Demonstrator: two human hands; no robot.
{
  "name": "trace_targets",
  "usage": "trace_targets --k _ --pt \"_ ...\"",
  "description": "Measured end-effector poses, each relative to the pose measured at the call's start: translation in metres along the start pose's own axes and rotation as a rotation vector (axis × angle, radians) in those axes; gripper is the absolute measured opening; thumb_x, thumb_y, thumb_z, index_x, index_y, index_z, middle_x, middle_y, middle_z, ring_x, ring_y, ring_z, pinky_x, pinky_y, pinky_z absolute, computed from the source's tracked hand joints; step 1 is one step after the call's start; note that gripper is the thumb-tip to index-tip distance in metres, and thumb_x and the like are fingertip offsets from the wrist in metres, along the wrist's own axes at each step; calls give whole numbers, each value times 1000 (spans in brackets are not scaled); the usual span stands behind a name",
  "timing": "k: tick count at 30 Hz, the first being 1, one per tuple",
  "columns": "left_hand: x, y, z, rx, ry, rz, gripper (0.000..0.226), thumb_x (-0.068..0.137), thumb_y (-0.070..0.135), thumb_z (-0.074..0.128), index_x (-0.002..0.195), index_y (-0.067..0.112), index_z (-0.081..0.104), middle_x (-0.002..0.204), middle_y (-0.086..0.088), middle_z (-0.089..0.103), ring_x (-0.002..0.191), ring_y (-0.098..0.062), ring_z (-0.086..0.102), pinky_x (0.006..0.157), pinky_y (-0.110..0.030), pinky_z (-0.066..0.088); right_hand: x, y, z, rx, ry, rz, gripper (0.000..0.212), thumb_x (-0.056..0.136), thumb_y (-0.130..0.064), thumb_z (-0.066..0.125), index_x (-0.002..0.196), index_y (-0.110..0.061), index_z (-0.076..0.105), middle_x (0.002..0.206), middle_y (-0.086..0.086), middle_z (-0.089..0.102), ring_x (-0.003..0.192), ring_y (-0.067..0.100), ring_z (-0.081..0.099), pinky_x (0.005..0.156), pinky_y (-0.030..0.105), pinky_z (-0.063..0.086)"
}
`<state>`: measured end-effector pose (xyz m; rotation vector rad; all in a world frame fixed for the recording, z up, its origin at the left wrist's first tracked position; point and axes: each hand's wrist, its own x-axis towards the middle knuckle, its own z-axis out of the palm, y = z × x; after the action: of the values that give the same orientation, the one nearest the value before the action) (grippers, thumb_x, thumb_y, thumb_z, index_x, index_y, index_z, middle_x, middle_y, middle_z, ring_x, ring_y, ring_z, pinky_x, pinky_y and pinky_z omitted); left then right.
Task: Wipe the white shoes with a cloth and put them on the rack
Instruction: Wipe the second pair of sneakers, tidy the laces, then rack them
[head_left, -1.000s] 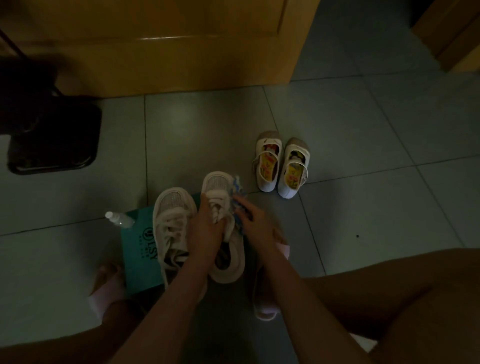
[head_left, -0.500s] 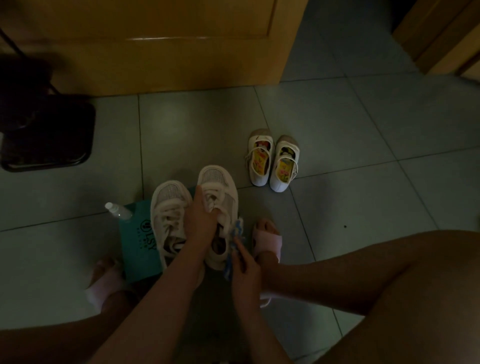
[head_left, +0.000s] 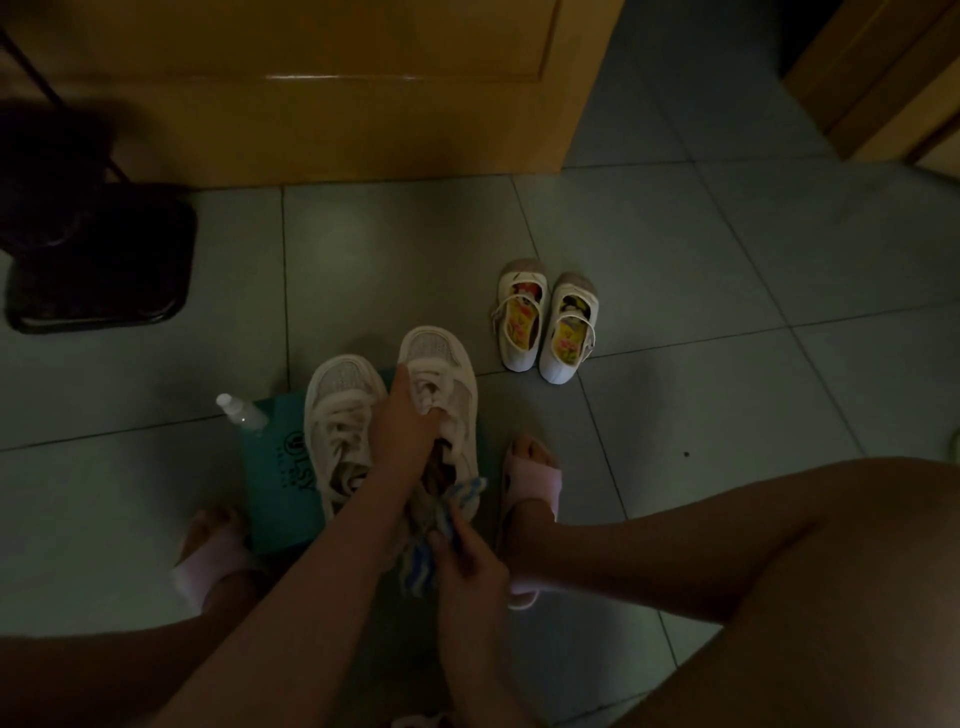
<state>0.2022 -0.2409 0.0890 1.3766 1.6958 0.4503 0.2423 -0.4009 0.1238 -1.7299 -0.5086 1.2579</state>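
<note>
Head view: left hand (head_left: 402, 423) closed over the laces of the right-hand white mesh sneaker (head_left: 441, 374), holding it. Right hand (head_left: 470, 564) pinches a crumpled blue-striped cloth (head_left: 457, 501) against that shoe's heel. The second sneaker (head_left: 340, 415) lies alongside on a flat teal box (head_left: 280, 467), on the smooth tiled floor (head_left: 675, 415). A clear plastic bottle (head_left: 240, 411) touches the box's corner.

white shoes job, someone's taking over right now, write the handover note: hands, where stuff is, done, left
Left hand: gripping the right-hand white sneaker at its laces.
Right hand: holding the striped cloth against that sneaker's heel.
Other sneaker rests on the teal box, spray bottle beside it.
Done: cannot tell how much is wiped.
Left: finish wiping both, then rack them; no rack in view.
</note>
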Motion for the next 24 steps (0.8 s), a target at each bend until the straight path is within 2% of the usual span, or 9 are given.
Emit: trace_targets --k 2,5,7,9,13,15,19,21,24 --pt "2 1 -1 -15 -23 -14 76 90 32 56 149 17 12 147 -15 36 130 -31 41 107 -38 35 5 -10 -8 37 41 -13 36 89 -8 60 115 -32 57 114 0 67 101 6 64 89 21 51" --pt "4 6 0 -23 -44 -54 82 87 39 59 149 17 11 147 -14 35 130 -32 40 108 -44 35 23 -18 -28 -15 85 -99 24 91 -18 58 108 -36 58 100 -19 63 88 -16 59 78 6 46" --pt "4 8 1 -9 -40 -58 84 86 42 60 149 18 10 147 -14 36 130 -33 41 108 -46 34 38 -24 -40 -51 130 -110 17 90 -26 59 101 -38 62 104 -17 64 104 -1 60 90 21 48" --pt "4 8 1 -17 -43 -54 85 85 43 60 149 18 10 146 -14 38 129 -33 42 107 -47 35 53 -30 -46 38 202 -93 21 89 -18 59 103 -32 65 107 -9 66 110 20 61 93 35 50" --pt "2 7 1 -43 -34 -35 80 85 43 59 148 21 15 140 -13 46 123 -32 48 103 -47 40 78 -74 -48 11 222 -185 34 92 -12 56 126 -12 59 120 4 63 109 17 61 93 31 51" --pt "1 5 1 -74 -25 -24 76 83 44 57 146 23 21 135 -12 51 118 -31 52 100 -47 43 98 -94 -43 -31 153 -267 32 93 -11 55 124 -9 59 116 6 64 106 17 62 91 28 51" --pt "-1 2 1 -143 16 -41 64 80 41 61 135 15 41 125 -11 58 111 -29 57 95 -47 47 149 -117 -19 -272 -30 -420 31 92 -3 53 123 -3 59 112 12 66 100 18 62 76 10 49" --pt "-2 1 2 -142 28 -47 55 81 39 62 127 13 49 120 -10 61 107 -28 59 92 -46 49 172 -126 0 -443 -175 -502 31 92 0 50 121 -2 60 110 10 66 96 19 62 73 14 48" --pt "-2 3 2 -105 52 -39 42 86 35 59 121 11 54 117 -11 62 106 -29 60 90 -45 49 191 -130 30 -740 -496 -517 30 90 5 50 115 -1 64 118 16 64 107 26 60 83 20 43"
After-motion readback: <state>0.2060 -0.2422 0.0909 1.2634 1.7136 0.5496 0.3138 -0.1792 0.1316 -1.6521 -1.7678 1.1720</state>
